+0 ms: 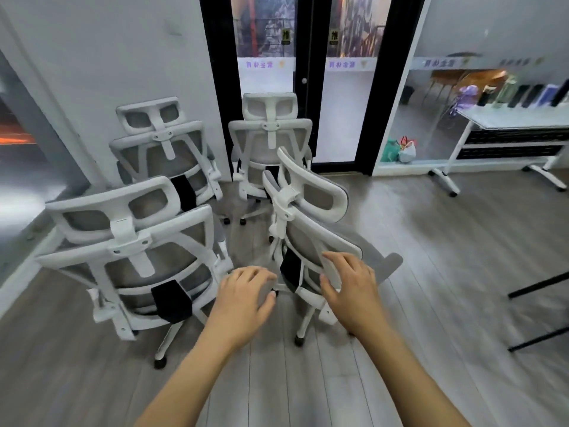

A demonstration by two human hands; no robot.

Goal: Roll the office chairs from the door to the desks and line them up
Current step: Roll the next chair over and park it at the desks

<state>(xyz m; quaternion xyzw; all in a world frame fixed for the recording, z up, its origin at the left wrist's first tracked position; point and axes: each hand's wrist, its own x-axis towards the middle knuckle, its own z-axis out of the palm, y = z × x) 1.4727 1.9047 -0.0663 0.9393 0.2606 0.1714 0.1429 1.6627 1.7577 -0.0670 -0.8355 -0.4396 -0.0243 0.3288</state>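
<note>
Chairs are bunched by the glass door [311, 81] at your twelve o'clock: four white mesh office chairs, none yet near a desk, so you are at the very start, picking the first one. Nearest chair [311, 229], turned sideways at about one o'clock, is the one you are taking. Your right hand [351, 285] lies on the edge of its backrest, fingers spread and lightly bent over the frame, touching but not clearly clamped. Your left hand [246, 291] hovers low at twelve o'clock with fingers curled downward; motion blur hides whether it holds an armrest, so I cannot tell. Second chair [132, 260] sits just beside, at ten o'clock, castors close to yours. Next, I judge, you need a firm two-handed hold, then swing it clear of that neighbour toward open floor [431, 257] at three o'clock.
</note>
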